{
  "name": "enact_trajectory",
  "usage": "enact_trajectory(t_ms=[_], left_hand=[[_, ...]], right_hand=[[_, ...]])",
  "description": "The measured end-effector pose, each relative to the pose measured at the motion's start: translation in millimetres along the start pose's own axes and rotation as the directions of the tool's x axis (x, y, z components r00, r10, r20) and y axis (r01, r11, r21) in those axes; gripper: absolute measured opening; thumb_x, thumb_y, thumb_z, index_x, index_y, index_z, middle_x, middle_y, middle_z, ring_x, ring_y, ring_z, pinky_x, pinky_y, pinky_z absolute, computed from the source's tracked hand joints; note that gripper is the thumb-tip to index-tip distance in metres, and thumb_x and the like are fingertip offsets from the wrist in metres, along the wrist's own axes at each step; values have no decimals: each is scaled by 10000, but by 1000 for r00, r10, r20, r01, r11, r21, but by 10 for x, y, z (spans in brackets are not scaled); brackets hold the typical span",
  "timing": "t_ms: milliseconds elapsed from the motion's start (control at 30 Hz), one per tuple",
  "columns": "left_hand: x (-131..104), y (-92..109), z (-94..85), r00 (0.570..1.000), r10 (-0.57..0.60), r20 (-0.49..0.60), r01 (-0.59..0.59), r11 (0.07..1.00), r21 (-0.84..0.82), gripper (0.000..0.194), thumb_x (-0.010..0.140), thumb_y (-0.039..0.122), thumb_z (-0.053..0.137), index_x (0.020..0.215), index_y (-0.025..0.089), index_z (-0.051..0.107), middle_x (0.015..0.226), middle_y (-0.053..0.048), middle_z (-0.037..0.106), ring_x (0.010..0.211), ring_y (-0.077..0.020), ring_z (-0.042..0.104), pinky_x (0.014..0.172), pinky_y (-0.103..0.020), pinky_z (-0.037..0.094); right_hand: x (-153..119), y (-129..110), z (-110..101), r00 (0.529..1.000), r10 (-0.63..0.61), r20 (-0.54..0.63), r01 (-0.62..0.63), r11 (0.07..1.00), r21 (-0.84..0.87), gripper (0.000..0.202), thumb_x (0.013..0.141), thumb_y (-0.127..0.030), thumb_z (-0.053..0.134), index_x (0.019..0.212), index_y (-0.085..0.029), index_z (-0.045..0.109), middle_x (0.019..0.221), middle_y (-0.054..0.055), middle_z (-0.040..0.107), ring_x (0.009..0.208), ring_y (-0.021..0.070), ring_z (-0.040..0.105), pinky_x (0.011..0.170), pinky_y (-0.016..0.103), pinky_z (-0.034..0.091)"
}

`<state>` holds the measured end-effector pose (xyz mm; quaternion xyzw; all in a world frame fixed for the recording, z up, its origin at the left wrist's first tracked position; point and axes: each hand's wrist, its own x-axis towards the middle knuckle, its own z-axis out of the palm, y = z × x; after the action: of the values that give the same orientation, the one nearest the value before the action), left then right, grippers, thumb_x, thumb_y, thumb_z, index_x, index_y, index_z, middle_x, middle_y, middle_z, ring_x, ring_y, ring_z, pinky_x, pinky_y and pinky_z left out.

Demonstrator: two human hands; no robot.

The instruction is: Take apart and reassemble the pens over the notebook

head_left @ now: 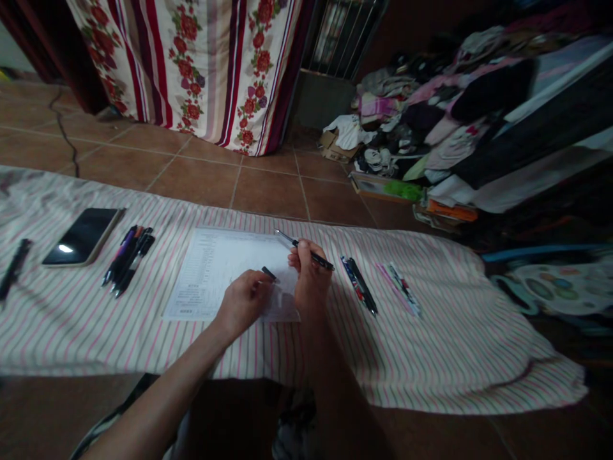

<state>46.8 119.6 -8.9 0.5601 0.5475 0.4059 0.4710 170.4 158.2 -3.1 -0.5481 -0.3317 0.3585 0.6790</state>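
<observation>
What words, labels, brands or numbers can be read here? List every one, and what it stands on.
No readable text.
Printed sheet: print too small and blurred.
Smartphone: no lettering legible on its dark screen.
Held pen and loose pens: no lettering legible.

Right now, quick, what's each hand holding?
Left hand: closed, pinching a small dark piece, perhaps a pen cap.
Right hand: closed, holding a black pen, silvery end pointing away.

Head-worn view, facing forward and down; bare left hand [243,299], bare right hand [312,276] near, mid-frame; red-flowered striped fabric curtain [205,70] farther, upper left.
</observation>
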Motion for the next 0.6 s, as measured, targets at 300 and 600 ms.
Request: enact_trajectory(t_ms=[300,600], left_hand=[[-173,-37,168,909,305,283,-413,568,712,232,843,87,418,872,149,640,1054,-139,615,959,-257,514,764,-381,502],[-148,-9,170,914,280,295,-404,544,735,228,857,99,411,944,140,617,963,-118,617,921,-255,495,761,-373,479]], right_hand=[[63,116,-44,999,46,2,-45,976,-213,288,707,-459,641,781,-196,549,463,-96,422,439,85,419,440,201,342],[35,111,-10,985,81,153,-39,965,-260,318,761,-457,561,829,-165,669,671,17,665,550,113,595,469,206,462]])
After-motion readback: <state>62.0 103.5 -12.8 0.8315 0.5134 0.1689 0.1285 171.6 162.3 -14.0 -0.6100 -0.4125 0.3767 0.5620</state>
